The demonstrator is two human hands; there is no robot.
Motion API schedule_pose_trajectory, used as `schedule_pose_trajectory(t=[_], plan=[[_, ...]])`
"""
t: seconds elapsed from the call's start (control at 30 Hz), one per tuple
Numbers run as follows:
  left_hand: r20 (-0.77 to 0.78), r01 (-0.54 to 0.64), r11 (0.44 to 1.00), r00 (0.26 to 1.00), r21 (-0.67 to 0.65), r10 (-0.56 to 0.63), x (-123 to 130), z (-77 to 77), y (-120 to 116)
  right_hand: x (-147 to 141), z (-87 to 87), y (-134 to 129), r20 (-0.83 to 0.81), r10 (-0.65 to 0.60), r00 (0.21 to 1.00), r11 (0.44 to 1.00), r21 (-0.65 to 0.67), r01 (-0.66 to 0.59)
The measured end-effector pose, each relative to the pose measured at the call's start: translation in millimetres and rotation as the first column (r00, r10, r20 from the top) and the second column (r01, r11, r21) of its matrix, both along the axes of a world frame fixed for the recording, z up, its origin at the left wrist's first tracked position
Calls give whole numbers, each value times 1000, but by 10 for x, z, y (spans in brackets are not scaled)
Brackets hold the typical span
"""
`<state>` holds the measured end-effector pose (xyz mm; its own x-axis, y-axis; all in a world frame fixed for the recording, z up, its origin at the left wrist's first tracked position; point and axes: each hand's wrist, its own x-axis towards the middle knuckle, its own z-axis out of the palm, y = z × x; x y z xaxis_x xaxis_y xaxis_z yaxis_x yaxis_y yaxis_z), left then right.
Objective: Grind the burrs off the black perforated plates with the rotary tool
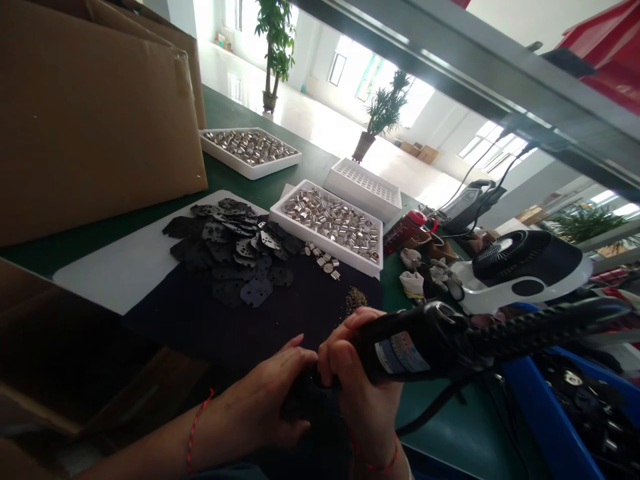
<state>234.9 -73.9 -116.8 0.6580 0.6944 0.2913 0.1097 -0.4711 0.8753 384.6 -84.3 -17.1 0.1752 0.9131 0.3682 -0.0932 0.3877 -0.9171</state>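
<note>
My right hand (367,393) is wrapped round a black cylindrical power tool (415,347) with a label and a ribbed cable end pointing right. My left hand (270,393) is curled against a dark piece (310,393) in front of my body; its outline is lost in shadow. The fingertips of both hands nearly meet at that piece. Beyond them, a dark mat (200,320) carries a heap of black perforated plates (235,240), a few loose metal cylinders (327,267) and a small pile of tiny brass-coloured parts (356,300).
Two white trays (325,243) (250,172) hold many metal cylinders. Behind stands a white perforated tray (365,187). A cardboard box (100,120) is at left. On the right are a red bottle (407,227), a black-and-white fan (520,267) and a blue bin (550,413).
</note>
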Motion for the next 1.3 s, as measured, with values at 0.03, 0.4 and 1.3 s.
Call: schedule_pose_trajectory(t=[0.03, 0.4, 1.3], plan=[[-5, -2, 1000, 1000, -5, 2, -10, 22, 1, 28, 9, 2, -31, 57, 998, 998, 15, -57], [-94, 19, 999, 995, -47, -23, -74, 211, 46, 29, 315, 64, -249, 237, 939, 966, -41, -255], [-16, -28, 994, 999, 105, 30, -59, -214, 58, -78, 63, 65, -278, 224, 934, 972, -12, -236]])
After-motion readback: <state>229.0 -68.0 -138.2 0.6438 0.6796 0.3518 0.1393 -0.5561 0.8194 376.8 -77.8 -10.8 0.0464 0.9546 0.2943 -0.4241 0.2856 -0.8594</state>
